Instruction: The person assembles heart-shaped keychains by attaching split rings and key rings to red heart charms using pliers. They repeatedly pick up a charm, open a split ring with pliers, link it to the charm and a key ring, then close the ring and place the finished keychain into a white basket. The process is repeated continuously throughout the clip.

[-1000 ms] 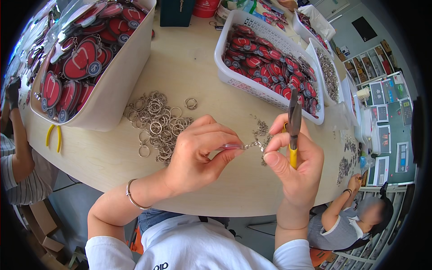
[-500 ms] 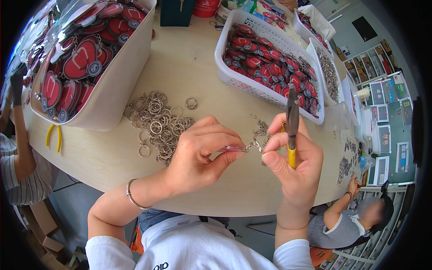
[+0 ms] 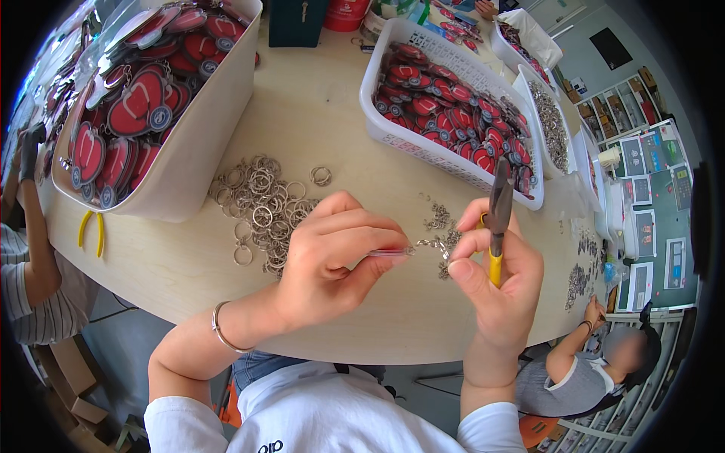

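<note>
Over the table [image 3: 377, 321], we keep our 2 hands apart: the left hand [image 3: 332, 253] pinches a thin charm [image 3: 389, 252] edge-on, while the right hand [image 3: 498, 279] cradles yellow-handled pliers [image 3: 500, 204], its thumb and fingertip seemingly clamped on the far end of a short metal chain [image 3: 432, 244] running from the charm. Since 0.5 seconds ago, our right hand has shifted slightly rightward, drawing the chain straighter; we judge the work remains at the chain's end.

The pliers [image 3: 498, 215] have yellow handles [image 3: 495, 270] and dark grey jaws. Split rings [image 3: 263, 216] are silver, keychain tags [image 3: 136, 104] red with white marks and blue-grey badges [image 3: 160, 118], the basket [image 3: 368, 98] white, the bench [image 3: 317, 121] pale beige, a co-worker's shirt [image 3: 45, 321] striped grey and white.
</note>
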Action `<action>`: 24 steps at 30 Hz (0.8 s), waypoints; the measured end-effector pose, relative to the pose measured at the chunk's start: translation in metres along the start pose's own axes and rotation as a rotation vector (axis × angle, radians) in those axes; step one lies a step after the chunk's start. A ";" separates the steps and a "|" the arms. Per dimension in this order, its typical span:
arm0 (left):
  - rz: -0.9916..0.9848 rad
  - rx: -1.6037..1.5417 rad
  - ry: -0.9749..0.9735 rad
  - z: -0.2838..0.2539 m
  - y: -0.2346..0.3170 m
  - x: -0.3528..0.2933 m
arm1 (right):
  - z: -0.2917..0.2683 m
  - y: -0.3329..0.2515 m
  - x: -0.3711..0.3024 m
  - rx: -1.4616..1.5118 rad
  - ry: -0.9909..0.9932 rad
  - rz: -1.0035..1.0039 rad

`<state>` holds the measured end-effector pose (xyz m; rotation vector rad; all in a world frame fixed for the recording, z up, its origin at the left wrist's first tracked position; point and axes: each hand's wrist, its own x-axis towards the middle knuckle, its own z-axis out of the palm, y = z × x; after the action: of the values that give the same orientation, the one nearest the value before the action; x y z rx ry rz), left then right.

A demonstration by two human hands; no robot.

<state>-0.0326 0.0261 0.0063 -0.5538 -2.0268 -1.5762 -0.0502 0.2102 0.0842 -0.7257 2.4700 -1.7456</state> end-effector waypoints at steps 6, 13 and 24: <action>-0.022 -0.013 -0.017 0.000 0.000 0.000 | -0.002 -0.004 -0.010 0.041 0.020 0.051; -0.580 -0.918 -0.240 -0.004 0.009 0.006 | 0.000 -0.003 -0.011 0.212 0.009 0.128; -0.590 -0.836 -0.279 -0.011 0.010 0.009 | 0.010 0.035 -0.016 0.384 -0.014 0.256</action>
<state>-0.0318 0.0178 0.0216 -0.4938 -1.7214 -2.8790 -0.0457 0.2165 0.0449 -0.3686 2.0136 -2.0082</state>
